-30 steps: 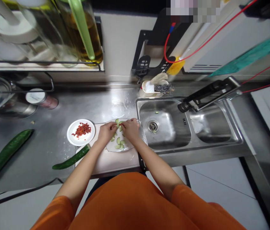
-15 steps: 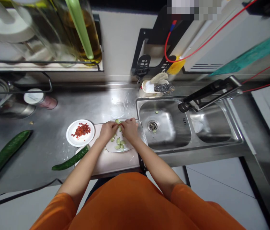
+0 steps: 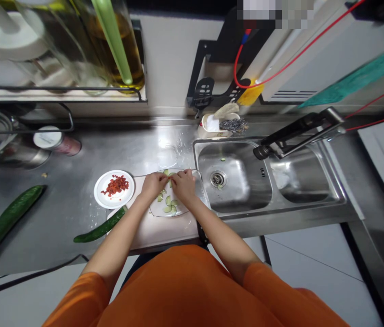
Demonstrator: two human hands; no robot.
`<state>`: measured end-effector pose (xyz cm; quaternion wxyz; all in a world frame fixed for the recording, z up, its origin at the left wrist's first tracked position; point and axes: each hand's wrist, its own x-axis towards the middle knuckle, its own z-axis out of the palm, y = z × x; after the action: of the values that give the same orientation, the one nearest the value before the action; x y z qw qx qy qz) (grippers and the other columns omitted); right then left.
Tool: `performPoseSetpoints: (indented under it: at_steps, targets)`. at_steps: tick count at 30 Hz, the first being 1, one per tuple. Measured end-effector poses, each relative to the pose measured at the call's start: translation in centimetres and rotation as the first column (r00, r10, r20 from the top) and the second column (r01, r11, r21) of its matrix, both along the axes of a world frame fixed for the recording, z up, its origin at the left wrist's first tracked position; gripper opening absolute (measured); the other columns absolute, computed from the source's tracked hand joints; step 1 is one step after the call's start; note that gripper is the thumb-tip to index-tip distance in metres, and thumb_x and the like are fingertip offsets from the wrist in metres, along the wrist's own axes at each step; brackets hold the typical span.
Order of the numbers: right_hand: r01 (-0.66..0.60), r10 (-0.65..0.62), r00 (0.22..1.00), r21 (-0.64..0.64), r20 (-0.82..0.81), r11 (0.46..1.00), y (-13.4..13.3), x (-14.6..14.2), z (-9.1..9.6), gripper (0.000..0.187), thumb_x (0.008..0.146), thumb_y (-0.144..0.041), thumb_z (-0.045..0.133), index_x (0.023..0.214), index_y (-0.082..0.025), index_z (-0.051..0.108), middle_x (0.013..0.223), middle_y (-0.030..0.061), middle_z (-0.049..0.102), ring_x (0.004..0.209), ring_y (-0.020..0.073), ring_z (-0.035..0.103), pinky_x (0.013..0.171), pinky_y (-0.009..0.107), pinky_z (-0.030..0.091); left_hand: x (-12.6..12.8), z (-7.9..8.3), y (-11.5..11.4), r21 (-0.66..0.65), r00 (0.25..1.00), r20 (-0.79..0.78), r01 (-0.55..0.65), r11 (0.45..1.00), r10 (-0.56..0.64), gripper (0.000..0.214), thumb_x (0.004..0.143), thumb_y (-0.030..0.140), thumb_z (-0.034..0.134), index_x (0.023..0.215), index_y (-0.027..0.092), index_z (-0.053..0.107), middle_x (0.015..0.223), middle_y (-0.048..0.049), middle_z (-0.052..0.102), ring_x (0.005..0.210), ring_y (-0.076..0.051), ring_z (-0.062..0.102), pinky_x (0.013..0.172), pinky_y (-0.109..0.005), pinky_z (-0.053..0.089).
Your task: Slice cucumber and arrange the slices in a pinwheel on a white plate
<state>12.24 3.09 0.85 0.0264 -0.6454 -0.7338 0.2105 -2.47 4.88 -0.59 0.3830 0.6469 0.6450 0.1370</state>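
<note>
A clear glass plate (image 3: 192, 174) with several pale green cucumber slices (image 3: 169, 208) lies on a light cutting board (image 3: 160, 230). Both hands are over the plate's far half, fingertips meeting. My left hand (image 3: 153, 185) and my right hand (image 3: 183, 185) are each curled in a pinch on a cucumber slice (image 3: 170, 180) between them. Left of the board stands a small white plate (image 3: 100, 198) holding chopped red pieces (image 3: 116, 185). A cut cucumber piece (image 3: 100, 226) lies at the board's left edge.
A whole cucumber (image 3: 3, 223) lies at the far left of the steel counter (image 3: 69, 200). A double sink (image 3: 236, 179) with a black faucet (image 3: 297, 129) is to the right. A rack with oil bottles (image 3: 117, 45) and a lidded jar (image 3: 56, 141) stand behind.
Both hands stay over the plate; the fingertips have closed in slightly toward each other on the slices. Nothing else has moved.
</note>
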Motion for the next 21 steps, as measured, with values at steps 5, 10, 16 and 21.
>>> performPoseSetpoints:
  at_steps: [5, 10, 16, 21]
  targets:
    - [-0.004, 0.004, 1.000, -0.011, -0.003, 1.000, 0.0, 0.1, 0.1, 0.028, 0.097, -0.032, 0.044, 0.106, -0.027, 0.069, 0.107, 0.0080, 0.064, 0.109, 0.0258, 0.037, 0.077, 0.036, 0.031, 0.0, 0.2, -0.1, 0.007, 1.000, -0.009, -0.019, 1.000, 0.019, 0.021, 0.080, 0.030, 0.055, 0.076, 0.019, 0.073, 0.070, -0.0030, 0.069, 0.067, -0.016, 0.059, 0.067, -0.026, 0.039]
    - [0.004, -0.005, 1.000, -0.020, -0.001, 1.000, 0.0, 0.0, 0.3, 0.028, 0.097, -0.031, 0.043, 0.107, -0.028, 0.069, 0.107, 0.0088, 0.064, 0.109, 0.0260, 0.037, 0.078, 0.037, 0.031, -0.5, 1.0, -0.6, 0.065, 0.992, 0.020, -0.126, 0.990, 0.125, 0.021, 0.079, 0.028, 0.057, 0.087, 0.021, 0.075, 0.084, -0.0051, 0.073, 0.074, -0.018, 0.062, 0.072, -0.026, 0.041]
    - [0.031, -0.031, 0.999, -0.008, -0.028, 0.999, -0.1, 0.1, 0.9, 0.027, 0.096, -0.029, 0.045, 0.105, -0.028, 0.070, 0.106, 0.0073, 0.065, 0.108, 0.0255, 0.038, 0.076, 0.035, 0.031, -1.3, 2.1, -2.0, -0.029, 0.903, 0.199, -0.384, 0.923, 0.382, 0.023, 0.071, 0.035, 0.067, 0.086, 0.020, 0.074, 0.066, 0.0008, 0.067, 0.061, -0.012, 0.055, 0.062, -0.023, 0.040]
    - [0.071, -0.068, 0.993, 0.030, -0.096, 0.997, -1.0, 0.4, 1.6, 0.022, 0.093, -0.028, 0.052, 0.105, -0.029, 0.071, 0.102, 0.0062, 0.067, 0.107, 0.0259, 0.040, 0.075, 0.034, 0.031, -1.1, 3.0, -3.3, -0.456, 0.557, 0.547, -0.429, 0.780, 0.626, 0.038, 0.057, 0.035, 0.078, 0.088, 0.014, 0.074, 0.075, -0.0039, 0.070, 0.056, -0.009, 0.053, 0.053, -0.020, 0.040]
